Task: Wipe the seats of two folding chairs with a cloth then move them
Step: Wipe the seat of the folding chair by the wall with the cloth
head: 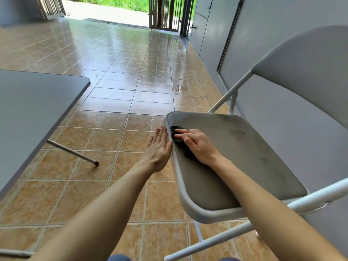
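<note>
Chair at right by the wall, table at left, open floor between

Folding chair (278,166) stands right of centre, backrest (310,72) toward the wall (282,44) on the right, seat (226,151) reaching left. Cloth (178,142) lies on the seat near its far left edge, under the right hand (195,144). Left hand (159,147) lies just outside that edge, touching the seat rim. Table (33,110) fills the left side, well apart from the chair, one leg (73,152) slanting down to the floor (122,81) beneath it. Gate (165,14) stands far behind, at the floor's far end
</note>
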`<state>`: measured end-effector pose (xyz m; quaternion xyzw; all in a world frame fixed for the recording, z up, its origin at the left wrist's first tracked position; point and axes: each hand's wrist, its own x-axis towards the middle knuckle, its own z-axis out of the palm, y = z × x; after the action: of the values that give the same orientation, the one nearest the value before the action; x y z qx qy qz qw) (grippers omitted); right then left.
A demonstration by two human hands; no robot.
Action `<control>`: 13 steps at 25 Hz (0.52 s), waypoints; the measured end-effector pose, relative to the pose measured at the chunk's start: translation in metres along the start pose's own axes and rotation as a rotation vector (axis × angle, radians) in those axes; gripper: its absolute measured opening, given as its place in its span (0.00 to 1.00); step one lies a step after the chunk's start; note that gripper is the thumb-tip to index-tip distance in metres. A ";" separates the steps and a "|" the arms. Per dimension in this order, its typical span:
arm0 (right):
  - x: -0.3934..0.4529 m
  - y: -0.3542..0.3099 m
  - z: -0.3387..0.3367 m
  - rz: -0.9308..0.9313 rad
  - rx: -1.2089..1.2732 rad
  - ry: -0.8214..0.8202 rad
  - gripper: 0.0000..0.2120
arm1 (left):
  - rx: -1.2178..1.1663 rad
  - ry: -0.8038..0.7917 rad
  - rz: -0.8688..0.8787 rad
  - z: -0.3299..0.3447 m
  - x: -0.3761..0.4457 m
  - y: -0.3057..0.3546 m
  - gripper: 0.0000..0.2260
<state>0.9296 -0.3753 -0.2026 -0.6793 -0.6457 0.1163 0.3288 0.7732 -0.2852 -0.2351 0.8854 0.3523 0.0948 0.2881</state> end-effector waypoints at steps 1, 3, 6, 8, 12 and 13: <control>0.012 0.005 0.002 -0.017 -0.042 0.010 0.16 | 0.008 0.009 -0.018 -0.002 0.008 0.001 0.27; 0.043 0.014 0.004 -0.031 -0.110 0.029 0.15 | 0.053 0.025 -0.026 -0.005 0.022 0.005 0.27; 0.085 0.031 0.006 -0.032 -0.162 0.052 0.13 | 0.077 0.060 -0.023 -0.003 0.030 0.006 0.26; 0.103 0.043 0.002 0.021 -0.200 0.106 0.10 | 0.098 0.049 -0.008 -0.002 0.031 0.004 0.26; 0.102 0.103 -0.042 0.375 -0.334 0.338 0.06 | 0.152 0.062 0.010 0.000 0.034 0.000 0.27; 0.094 0.122 -0.056 0.444 -0.387 0.387 0.07 | 0.156 0.059 0.006 -0.001 0.035 -0.002 0.27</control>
<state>1.0731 -0.2964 -0.2086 -0.8624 -0.4179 -0.0705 0.2769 0.7975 -0.2603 -0.2369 0.9029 0.3645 0.0937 0.2075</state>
